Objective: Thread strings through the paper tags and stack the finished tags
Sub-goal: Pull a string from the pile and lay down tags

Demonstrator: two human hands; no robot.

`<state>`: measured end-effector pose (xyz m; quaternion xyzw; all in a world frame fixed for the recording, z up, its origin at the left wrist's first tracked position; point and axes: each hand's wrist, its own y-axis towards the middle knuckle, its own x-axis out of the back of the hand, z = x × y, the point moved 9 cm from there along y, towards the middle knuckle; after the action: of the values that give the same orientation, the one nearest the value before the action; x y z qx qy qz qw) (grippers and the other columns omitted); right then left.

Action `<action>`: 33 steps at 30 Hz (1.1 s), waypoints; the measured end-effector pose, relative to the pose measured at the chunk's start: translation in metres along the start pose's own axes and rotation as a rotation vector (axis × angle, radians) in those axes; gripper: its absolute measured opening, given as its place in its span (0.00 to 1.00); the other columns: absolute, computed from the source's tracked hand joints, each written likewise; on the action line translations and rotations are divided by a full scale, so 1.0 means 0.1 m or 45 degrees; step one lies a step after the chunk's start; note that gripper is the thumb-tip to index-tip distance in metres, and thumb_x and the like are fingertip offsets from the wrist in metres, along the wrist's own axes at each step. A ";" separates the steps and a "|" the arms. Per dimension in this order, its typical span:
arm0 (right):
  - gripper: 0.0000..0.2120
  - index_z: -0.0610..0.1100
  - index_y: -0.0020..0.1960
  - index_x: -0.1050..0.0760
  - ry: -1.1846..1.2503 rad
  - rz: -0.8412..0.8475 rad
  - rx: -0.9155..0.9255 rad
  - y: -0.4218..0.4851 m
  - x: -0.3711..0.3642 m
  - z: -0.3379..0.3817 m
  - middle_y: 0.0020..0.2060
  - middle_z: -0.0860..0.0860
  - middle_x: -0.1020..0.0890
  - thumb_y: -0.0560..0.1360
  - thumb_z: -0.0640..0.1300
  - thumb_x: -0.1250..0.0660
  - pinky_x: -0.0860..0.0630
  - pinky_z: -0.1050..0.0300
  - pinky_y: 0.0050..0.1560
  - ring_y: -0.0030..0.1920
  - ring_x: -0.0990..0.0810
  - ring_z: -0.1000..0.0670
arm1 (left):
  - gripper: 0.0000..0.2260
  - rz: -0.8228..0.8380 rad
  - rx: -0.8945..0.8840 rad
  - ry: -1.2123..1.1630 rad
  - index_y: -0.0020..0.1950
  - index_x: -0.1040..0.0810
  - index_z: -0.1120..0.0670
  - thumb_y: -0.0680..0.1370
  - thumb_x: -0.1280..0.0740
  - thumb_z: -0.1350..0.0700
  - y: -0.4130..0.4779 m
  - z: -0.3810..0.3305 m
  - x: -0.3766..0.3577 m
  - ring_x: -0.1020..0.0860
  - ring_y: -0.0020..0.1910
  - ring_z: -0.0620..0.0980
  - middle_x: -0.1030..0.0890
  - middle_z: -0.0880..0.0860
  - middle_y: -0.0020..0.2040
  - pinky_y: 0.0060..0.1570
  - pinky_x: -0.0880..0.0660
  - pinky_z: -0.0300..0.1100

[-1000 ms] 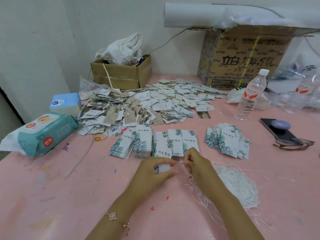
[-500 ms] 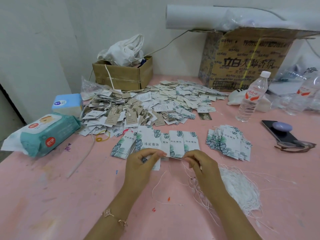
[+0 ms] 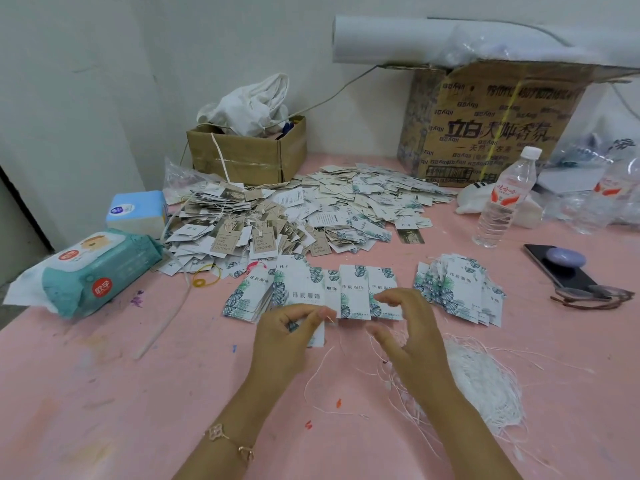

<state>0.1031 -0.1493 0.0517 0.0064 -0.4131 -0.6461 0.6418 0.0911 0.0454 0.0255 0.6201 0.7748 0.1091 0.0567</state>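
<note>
My left hand [image 3: 289, 336] pinches a white leaf-printed paper tag [image 3: 317, 337] at its top edge, over the pink table [image 3: 104, 393]. A thin white string [image 3: 317, 372] hangs from that tag onto the table. To its right, my right hand [image 3: 410, 332] hovers with thumb and fingers spread apart, holding nothing. Just behind the hands lies a row of stacked leaf-printed tags [image 3: 353, 292]. A looser pile of the same tags [image 3: 462, 289] sits to the right. A tangled bundle of white strings [image 3: 485, 386] lies beside my right forearm.
A large heap of mixed tags [image 3: 294, 213] fills the middle back. A wipes pack [image 3: 97, 271] and blue box [image 3: 136, 209] lie left. Small carton [image 3: 249, 154], big carton [image 3: 495, 123], water bottle [image 3: 505, 199], phone [image 3: 561, 268] and yellow rubber band [image 3: 204, 277] surround.
My right hand has let go of the string and its fingers have spread. My left hand has drawn the tag slightly left, and the string now hangs slack.
</note>
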 end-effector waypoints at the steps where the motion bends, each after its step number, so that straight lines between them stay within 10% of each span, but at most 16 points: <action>1: 0.16 0.59 0.56 0.29 0.030 0.027 0.024 -0.01 -0.03 0.03 0.54 0.61 0.26 0.70 0.57 0.31 0.36 0.71 0.58 0.58 0.29 0.60 | 0.09 0.053 0.004 0.002 0.40 0.13 0.48 0.71 0.31 0.47 -0.02 0.01 -0.06 0.18 0.38 0.41 0.14 0.46 0.40 0.41 0.26 0.32; 8: 0.04 0.50 0.46 0.22 0.128 0.097 0.170 -0.08 -0.26 0.24 0.43 0.59 0.23 0.73 0.48 0.29 0.31 0.68 0.47 0.47 0.24 0.56 | 0.14 0.435 0.083 -0.076 0.44 0.13 0.57 0.80 0.36 0.52 -0.17 0.08 -0.46 0.16 0.49 0.53 0.13 0.53 0.43 0.54 0.23 0.42; 16: 0.08 0.54 0.44 0.17 0.278 -0.121 0.061 -0.09 -0.10 0.18 0.45 0.61 0.17 0.71 0.41 0.27 0.24 0.58 0.51 0.51 0.19 0.55 | 0.14 0.413 0.133 -0.176 0.49 0.14 0.57 0.80 0.37 0.52 -0.15 0.05 -0.45 0.17 0.46 0.47 0.14 0.53 0.46 0.53 0.25 0.43; 22: 0.08 0.54 0.46 0.24 0.355 -0.160 -0.123 -0.04 -0.01 0.05 0.60 0.63 0.22 0.77 0.41 0.33 0.34 0.78 0.54 0.62 0.27 0.65 | 0.10 0.543 0.130 -0.135 0.55 0.16 0.51 0.79 0.34 0.62 -0.20 0.09 -0.51 0.16 0.41 0.50 0.15 0.53 0.46 0.43 0.20 0.39; 33: 0.11 0.52 0.46 0.21 0.468 -0.131 -0.179 -0.08 -0.06 0.01 0.46 0.62 0.16 0.76 0.36 0.33 0.28 0.74 0.45 0.48 0.19 0.63 | 0.36 0.527 0.162 -0.164 0.76 0.48 0.34 0.80 0.35 0.63 -0.21 0.09 -0.47 0.15 0.44 0.48 0.19 0.39 0.59 0.36 0.20 0.42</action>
<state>0.0974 -0.1450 0.0450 0.1007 -0.2420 -0.6932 0.6714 0.0832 -0.0034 0.0089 0.7740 0.6310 0.0296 0.0432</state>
